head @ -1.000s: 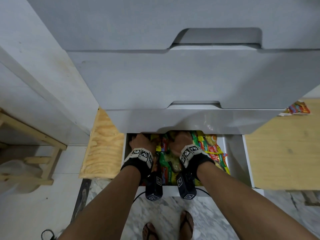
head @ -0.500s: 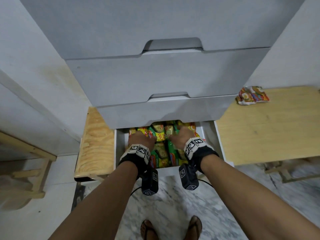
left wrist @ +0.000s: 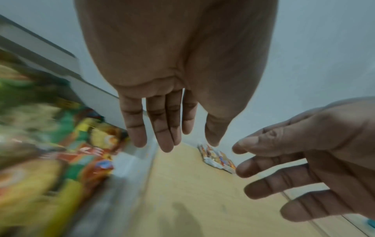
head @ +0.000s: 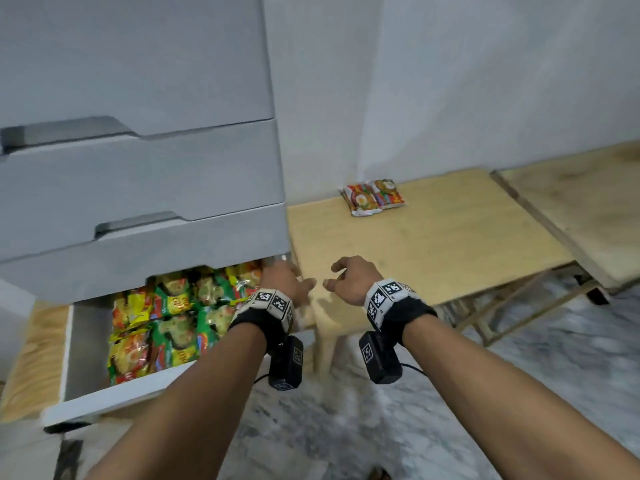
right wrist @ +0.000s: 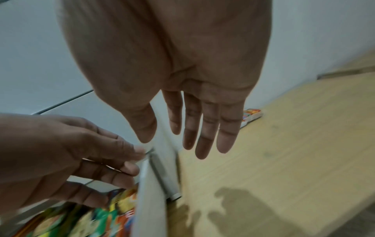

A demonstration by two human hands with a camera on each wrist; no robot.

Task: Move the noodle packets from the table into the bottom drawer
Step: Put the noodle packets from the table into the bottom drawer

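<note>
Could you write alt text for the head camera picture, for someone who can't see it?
Two empty hands, left and right, reach toward noodle packets on a wooden table. Beside it, the open bottom drawer holds many packets.

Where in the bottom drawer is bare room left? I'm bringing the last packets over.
In the bottom drawer, a bare strip runs between its left wall and the packed noodle packets. The middle and right are crowded. The last packets lie on the table.

Both hands out of the bottom drawer (head: 104, 400), left hand (head: 287, 284) and right hand (head: 349, 278) now empty, over the table (head: 433, 244) edge
</note>
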